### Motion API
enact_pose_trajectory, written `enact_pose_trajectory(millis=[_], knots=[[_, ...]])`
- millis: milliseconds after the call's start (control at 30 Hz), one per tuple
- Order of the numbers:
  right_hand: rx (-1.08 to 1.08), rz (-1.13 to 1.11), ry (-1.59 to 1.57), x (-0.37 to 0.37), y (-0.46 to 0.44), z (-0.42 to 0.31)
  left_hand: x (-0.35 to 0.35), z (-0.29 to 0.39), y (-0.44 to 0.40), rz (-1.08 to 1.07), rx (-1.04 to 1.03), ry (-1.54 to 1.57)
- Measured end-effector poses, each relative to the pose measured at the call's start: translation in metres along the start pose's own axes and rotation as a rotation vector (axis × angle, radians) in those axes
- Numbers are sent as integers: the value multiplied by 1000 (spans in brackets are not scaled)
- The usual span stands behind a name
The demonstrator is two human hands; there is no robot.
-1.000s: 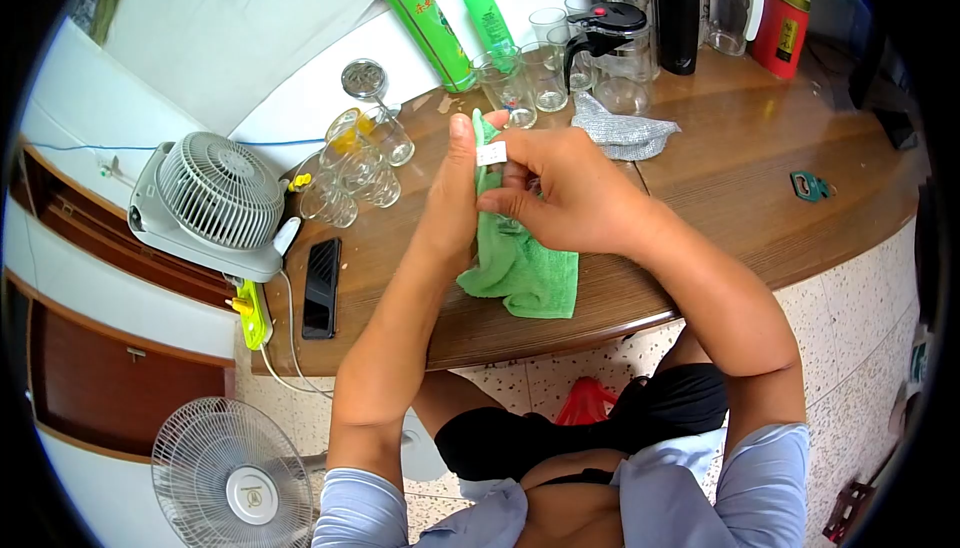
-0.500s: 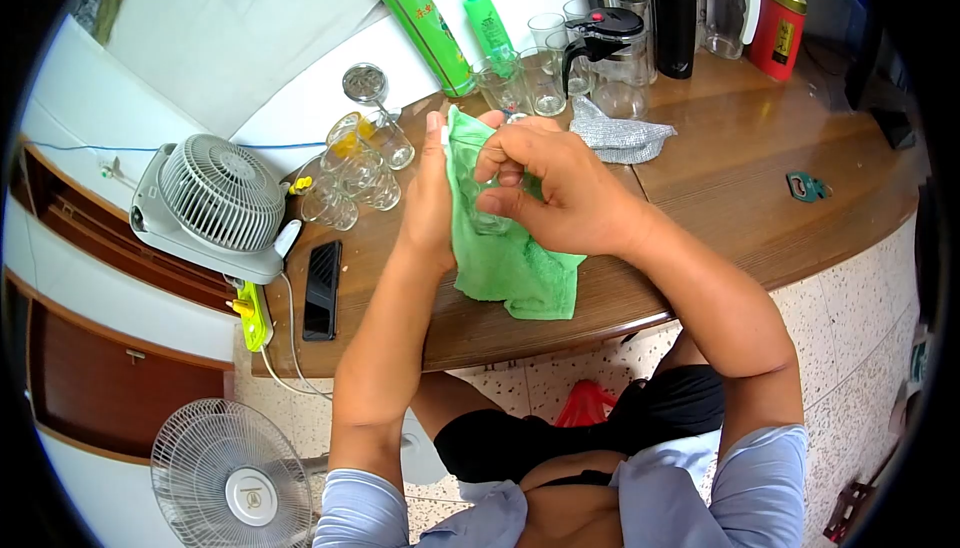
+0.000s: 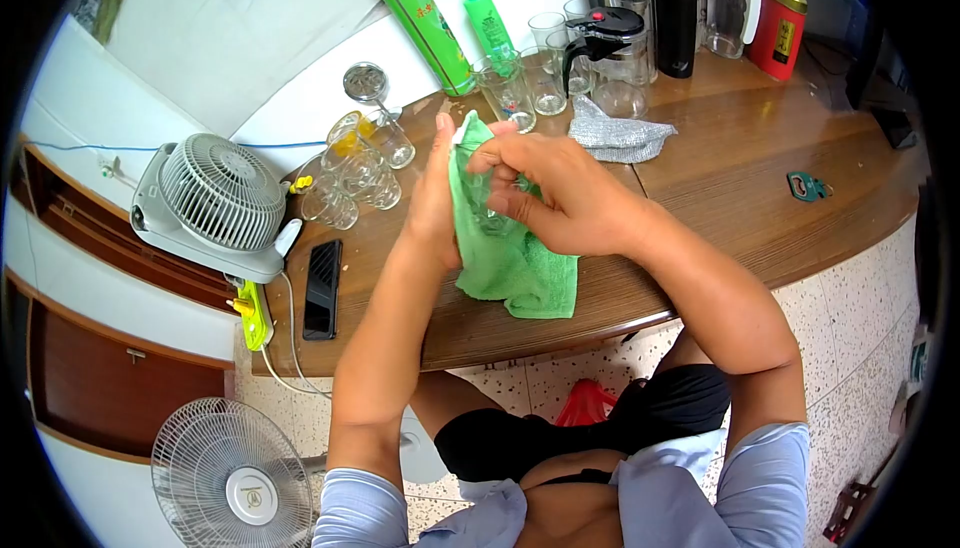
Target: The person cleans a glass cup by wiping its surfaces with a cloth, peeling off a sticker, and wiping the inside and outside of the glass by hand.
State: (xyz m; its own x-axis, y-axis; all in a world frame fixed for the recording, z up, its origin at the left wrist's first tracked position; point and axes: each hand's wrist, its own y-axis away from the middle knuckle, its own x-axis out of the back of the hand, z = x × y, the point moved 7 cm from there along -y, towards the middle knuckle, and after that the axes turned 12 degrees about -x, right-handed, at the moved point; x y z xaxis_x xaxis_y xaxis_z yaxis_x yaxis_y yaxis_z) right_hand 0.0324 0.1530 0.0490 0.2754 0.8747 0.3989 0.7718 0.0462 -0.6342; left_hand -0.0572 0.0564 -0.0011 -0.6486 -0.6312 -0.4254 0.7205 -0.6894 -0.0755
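A green cloth (image 3: 535, 278) hangs over the near edge of the table, its upper part lying along my left palm. My left hand (image 3: 434, 203) is wrapped behind the cloth and supports it, thumb pointing up. Resting in the cloth is a clear glass (image 3: 492, 213), partly hidden by my fingers. My right hand (image 3: 575, 198) has curled fingers and thumb closed at the glass. A crumpled silver-grey cloth (image 3: 622, 140) lies just beyond my right hand.
Several drinking glasses (image 3: 370, 183) stand at the left behind a black phone (image 3: 322, 288) and a small fan (image 3: 225, 193). Along the back are a green spray can (image 3: 420, 23), a glass teapot (image 3: 620, 73), a black flask (image 3: 673, 18) and a red tin (image 3: 775, 33). A bottle opener (image 3: 805, 186) lies right.
My right fingers have shifted slightly to the left at the glass. The upper edge of the green cloth has moved a little, and a standing glass behind it shows more.
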Motion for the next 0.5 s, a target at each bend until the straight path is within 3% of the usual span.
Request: enact_pose_trajectory(millis=[100, 200, 333, 400, 500], knots=[[61, -8, 29, 2, 1, -10, -1, -8, -2, -221, 158, 370], [79, 13, 24, 3, 1, -15, 11, -16, -7, -218, 169, 353], [88, 104, 28, 5, 0, -6, 11, -4, -4, -46, -25, 116], [-60, 117, -24, 7, -3, 5, -8, 12, 8, 29, -155, -137], [-266, 114, -55, 10, -3, 15, -5, 14, -3, -77, -480, -544]])
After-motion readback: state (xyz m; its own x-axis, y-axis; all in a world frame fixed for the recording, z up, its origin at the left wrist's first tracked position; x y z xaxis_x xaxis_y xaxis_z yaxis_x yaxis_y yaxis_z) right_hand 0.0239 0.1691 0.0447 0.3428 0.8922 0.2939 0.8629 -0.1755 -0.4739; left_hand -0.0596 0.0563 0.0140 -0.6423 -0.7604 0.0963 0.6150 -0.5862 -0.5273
